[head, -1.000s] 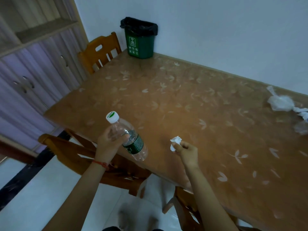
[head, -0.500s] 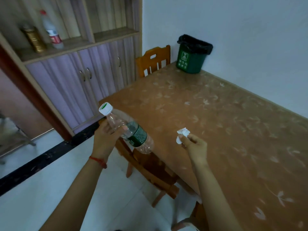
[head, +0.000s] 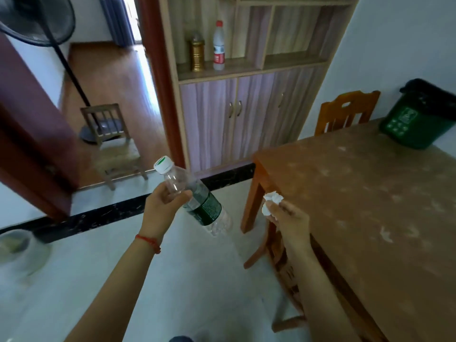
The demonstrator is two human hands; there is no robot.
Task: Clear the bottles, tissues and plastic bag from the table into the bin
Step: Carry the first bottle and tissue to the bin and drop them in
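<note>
Here, left hand (head: 164, 206) gripping bottle (head: 195, 197), right hand (head: 287, 218) pinching tissue (head: 271, 202)

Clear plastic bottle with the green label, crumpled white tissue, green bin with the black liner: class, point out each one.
Clear plastic bottle (head: 206, 208), head view, on its green label.
Crumpled white tissue (head: 272, 198), head view, upper wad.
Green bin (head: 409, 128), head view, front wall.

A wooden cabinet (head: 246, 114) stands against the wall, with a gold jar (head: 197, 55) and a red-labelled bottle (head: 218, 46) side by side on its open shelf. A wooden chair (head: 346, 111) stands at the far end of the tabletop (head: 370, 206). Through the doorway, a small chair (head: 111, 141) stands near a standing fan (head: 37, 19).
</note>
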